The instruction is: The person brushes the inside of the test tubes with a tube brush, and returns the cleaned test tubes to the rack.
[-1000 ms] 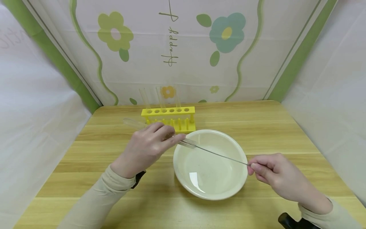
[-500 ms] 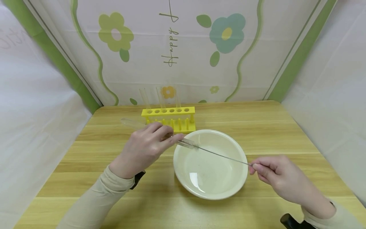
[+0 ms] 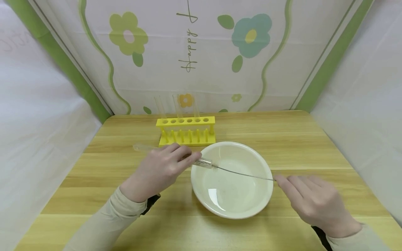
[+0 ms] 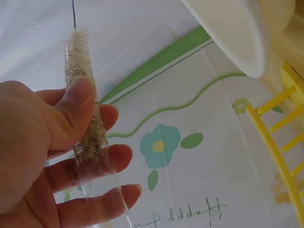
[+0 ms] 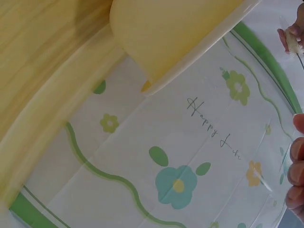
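Observation:
My left hand (image 3: 163, 170) grips a clear glass test tube (image 3: 205, 162), held tilted over the left rim of a white bowl. Inside the tube sits a bottle brush (image 4: 78, 52) with pale bristles; a few stick out of the tube's mouth in the left wrist view. The brush's thin twisted wire (image 3: 245, 174) runs across above the bowl (image 3: 232, 215). Its far end is pinched by my right hand (image 3: 314, 202), back of the hand upward, beside the bowl's right rim. Only fingertips of that hand show at the right wrist view's edge.
Behind the bowl stands a yellow test tube rack (image 3: 185, 123) with several holes and pegs. Three clear test tubes (image 3: 159, 106) stand in it. The wooden table (image 3: 314, 139) is bounded by a flower-printed cloth (image 3: 213, 80) at the back and white side panels.
The right hand has turned over, palm now downward, with the wire still pinched. The left hand has dipped slightly, and the tube's closed end sits lower.

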Tool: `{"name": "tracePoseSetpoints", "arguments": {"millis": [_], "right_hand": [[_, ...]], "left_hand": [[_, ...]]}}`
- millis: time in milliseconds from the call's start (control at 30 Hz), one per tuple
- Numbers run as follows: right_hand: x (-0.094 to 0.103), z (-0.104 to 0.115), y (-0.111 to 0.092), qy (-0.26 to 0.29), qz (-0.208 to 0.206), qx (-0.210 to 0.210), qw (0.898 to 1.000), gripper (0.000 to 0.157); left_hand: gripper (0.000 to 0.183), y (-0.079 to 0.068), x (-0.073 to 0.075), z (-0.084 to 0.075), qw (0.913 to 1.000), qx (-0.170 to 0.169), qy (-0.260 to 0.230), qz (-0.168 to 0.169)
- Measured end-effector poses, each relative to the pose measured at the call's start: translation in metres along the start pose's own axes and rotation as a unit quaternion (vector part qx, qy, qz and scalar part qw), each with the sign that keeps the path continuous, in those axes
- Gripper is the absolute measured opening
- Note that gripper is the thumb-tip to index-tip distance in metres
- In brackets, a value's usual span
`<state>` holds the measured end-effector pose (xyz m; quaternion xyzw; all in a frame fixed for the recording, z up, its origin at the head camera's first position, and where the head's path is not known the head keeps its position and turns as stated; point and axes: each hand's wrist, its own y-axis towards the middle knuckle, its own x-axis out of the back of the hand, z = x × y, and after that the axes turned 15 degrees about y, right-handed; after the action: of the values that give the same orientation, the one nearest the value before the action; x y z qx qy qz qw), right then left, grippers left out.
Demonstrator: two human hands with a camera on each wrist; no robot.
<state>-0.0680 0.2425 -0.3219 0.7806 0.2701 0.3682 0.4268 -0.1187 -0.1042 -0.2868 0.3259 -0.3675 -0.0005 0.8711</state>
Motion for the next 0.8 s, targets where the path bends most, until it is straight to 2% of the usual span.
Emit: {"name": "tracePoseSetpoints", "arguments": {"millis": [300,500,800], "right_hand": [[-0.006,0.003,0.007,0.001,-0.018,-0.006,1.000,0.027],[-0.015,0.008,0.011,0.022,0.003,-0.009,1.000,0.022],[-0.026,0.013,0.026,0.036,0.029,-0.036,0.998,0.025]], "left_hand": [[0.027,0.004,0.001,-0.004,0.9999,-0.009,0.003,-0.014],[0.025,0.014,0.003,-0.016,0.9986,-0.035,0.015,-0.035],[0.025,0.026,0.003,-0.024,0.9957,-0.038,0.053,-0.066]]}}
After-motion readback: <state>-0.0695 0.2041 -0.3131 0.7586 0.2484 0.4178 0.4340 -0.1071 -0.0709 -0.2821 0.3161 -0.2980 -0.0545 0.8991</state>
